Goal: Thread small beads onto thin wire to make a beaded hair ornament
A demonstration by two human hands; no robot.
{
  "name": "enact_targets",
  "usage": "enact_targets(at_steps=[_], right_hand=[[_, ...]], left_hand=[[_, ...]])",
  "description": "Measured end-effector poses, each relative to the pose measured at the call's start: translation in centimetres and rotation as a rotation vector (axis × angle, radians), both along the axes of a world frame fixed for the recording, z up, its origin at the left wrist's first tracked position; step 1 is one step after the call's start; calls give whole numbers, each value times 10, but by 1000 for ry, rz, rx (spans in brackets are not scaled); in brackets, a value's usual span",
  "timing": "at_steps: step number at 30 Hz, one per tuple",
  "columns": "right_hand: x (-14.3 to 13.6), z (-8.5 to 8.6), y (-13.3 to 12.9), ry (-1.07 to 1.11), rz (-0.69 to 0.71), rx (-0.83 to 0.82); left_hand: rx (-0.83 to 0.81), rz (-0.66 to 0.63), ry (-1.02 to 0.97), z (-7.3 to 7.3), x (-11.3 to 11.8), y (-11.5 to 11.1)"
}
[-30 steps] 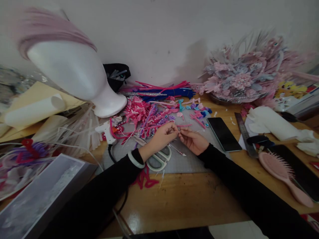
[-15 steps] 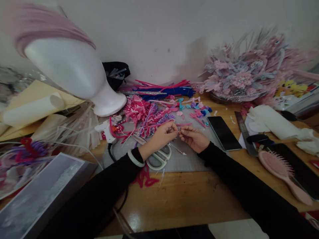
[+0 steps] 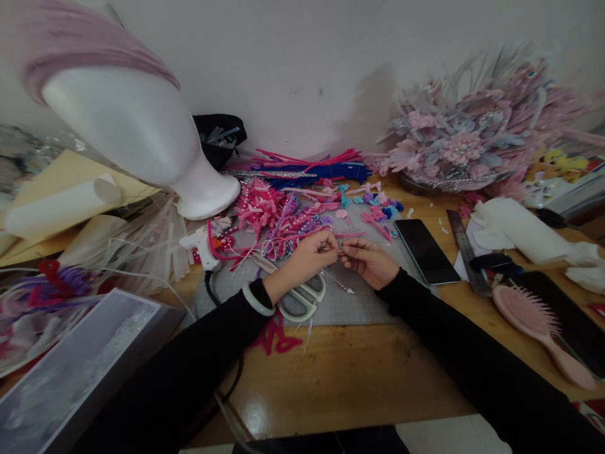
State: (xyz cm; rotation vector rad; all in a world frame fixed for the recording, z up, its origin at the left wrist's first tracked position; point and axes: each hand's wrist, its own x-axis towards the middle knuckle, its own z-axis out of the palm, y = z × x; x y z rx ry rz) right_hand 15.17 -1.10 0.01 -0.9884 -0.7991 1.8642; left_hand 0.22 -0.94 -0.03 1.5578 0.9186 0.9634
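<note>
Over the grey cutting mat (image 3: pixel 363 309), my left hand (image 3: pixel 314 252) and my right hand (image 3: pixel 368 260) meet almost tip to tip. Each is closed in a pinch on a fine, thread-like strand, which is too small to make out fully. Just below the fingers, a thin beaded string (image 3: pixel 341 284) trails over the mat; whether it joins what I hold, I cannot tell. Partly under my left wrist lie scissors (image 3: pixel 302 302) with pale handles. Behind my hands is a heap of pink chenille pieces (image 3: pixel 259 208) with beads, near a white glue gun (image 3: pixel 202 246).
A white mannequin head (image 3: pixel 127 132) stands at the left above a box (image 3: pixel 142 309) of clear bits. To the right are a phone (image 3: pixel 428 252), a metal ruler (image 3: pixel 466 246) and a pink hairbrush (image 3: pixel 529 315). A pink floral headpiece (image 3: pixel 463 145) stands at the back right.
Both hands keep their pinch almost in place, with only slight finger movement. The view has shifted a little; nothing on the table has visibly moved.
</note>
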Motion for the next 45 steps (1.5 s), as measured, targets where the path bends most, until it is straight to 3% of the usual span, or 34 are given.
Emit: enact_targets(at_steps=[45], right_hand=[[2, 0, -1, -49, 50, 84]], left_hand=[[-48, -19, 49, 5, 1, -3]])
